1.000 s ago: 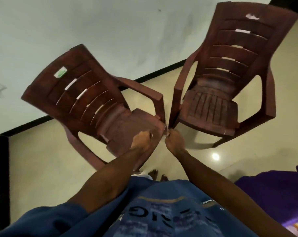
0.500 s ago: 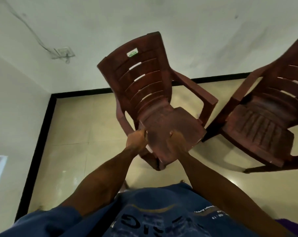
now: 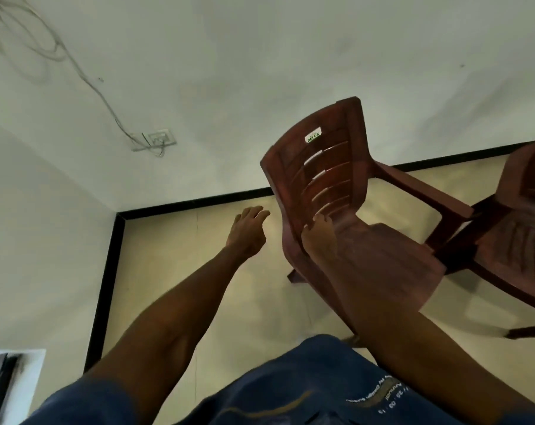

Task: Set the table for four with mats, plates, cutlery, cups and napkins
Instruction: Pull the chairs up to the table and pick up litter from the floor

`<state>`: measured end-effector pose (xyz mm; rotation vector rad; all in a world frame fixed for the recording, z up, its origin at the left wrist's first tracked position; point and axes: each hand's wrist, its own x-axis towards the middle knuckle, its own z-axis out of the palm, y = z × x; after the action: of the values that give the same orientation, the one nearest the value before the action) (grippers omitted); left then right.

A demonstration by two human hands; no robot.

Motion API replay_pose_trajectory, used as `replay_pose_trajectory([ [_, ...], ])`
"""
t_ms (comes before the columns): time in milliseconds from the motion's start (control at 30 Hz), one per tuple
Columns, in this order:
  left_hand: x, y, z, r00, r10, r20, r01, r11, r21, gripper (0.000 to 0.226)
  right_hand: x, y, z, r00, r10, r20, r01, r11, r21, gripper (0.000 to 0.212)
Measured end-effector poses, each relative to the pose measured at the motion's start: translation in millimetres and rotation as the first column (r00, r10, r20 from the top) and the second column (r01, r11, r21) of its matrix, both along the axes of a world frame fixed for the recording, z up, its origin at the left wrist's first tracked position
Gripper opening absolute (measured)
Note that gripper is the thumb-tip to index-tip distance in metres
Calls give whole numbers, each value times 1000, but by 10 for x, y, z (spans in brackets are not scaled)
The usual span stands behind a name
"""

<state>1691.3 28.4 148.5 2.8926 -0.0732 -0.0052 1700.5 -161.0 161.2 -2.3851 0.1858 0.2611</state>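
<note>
Pale tiled floor, black skirting, white walls; wall socket with loose cable, far left. Right hand: fingers hooked into the lowest back slot of a brown plastic chair, gripping it. Left hand: fingers loosely spread, holding nothing, just left of that chair. Second brown chair, far right, touching the first.

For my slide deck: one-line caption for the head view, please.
Right hand grips the near chair by its backrest; left hand hovers open beside it.
</note>
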Motion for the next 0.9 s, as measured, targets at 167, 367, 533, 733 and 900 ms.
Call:
replay_pose_trajectory([
  [167, 1033, 353, 326, 988, -140, 72, 148, 980, -131, 54, 870, 462, 186, 972, -222, 82, 200, 956, 214, 40],
  [367, 2311, 494, 453, 949, -293, 113, 310, 931, -194, 51, 1963, 706, 129, 920, -389, 53, 345, 865, 364, 40],
  [533, 3094, 457, 675, 814, -581, 22, 581, 812, -50, 66, 2515, 769, 97, 859, -504, -88, 474, 719, 508, 44],
  [733, 3960, 135, 544, 496, -868, 24, 855, 493, 162, 76, 2821, 754, -8, 775, -587, -234, 603, 575, 553, 45],
  [900, 4566, -197, 340, 77, -996, 54, 946, 90, 310, 66, 2907, 803, 48, 668, -685, -291, 686, 415, 598, 38],
])
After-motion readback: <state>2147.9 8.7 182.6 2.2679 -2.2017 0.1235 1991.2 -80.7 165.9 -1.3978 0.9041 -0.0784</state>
